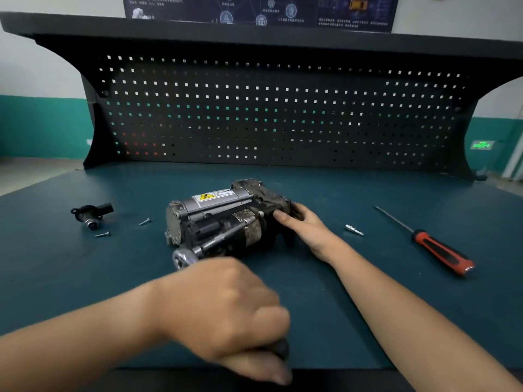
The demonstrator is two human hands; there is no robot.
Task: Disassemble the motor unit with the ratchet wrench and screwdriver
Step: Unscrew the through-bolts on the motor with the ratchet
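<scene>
Motor unit sits centre of bench; our R hand grips its right end, our L hand fisted round ratchet wrench handle, ext. bar on unit. Screwdriver lies well right.

One head-worn wide-angle view looks forward and down, close over the workbench, seemingly from its near edge.
</scene>
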